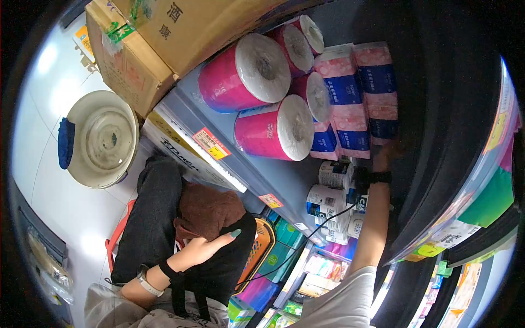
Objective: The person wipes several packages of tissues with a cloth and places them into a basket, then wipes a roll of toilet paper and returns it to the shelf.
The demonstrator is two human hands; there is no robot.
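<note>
My left hand (201,252) rests on my dark-trousered lap with a brown cloth (210,210) bunched in it. Its thumb, with a green nail, lies along my leg, and the other fingers are hidden by the cloth. Deep in the shelf (284,191), my right hand (389,154) is beside pink-and-blue tissue packs (353,131). Shadow hides its fingers, so their pose and anything in them cannot be made out. Near my right wrist stand several white toilet rolls or canisters (328,199) with dark labels. A black band with a cable is around that wrist.
Large pink-wrapped paper rolls (262,68) stand on the same shelf. Cardboard boxes (134,76) are stacked at upper left. On the tiled floor is a whitish bucket (101,139) with a blue cloth (66,143) over its rim. An orange basket (262,240) is beside my knee.
</note>
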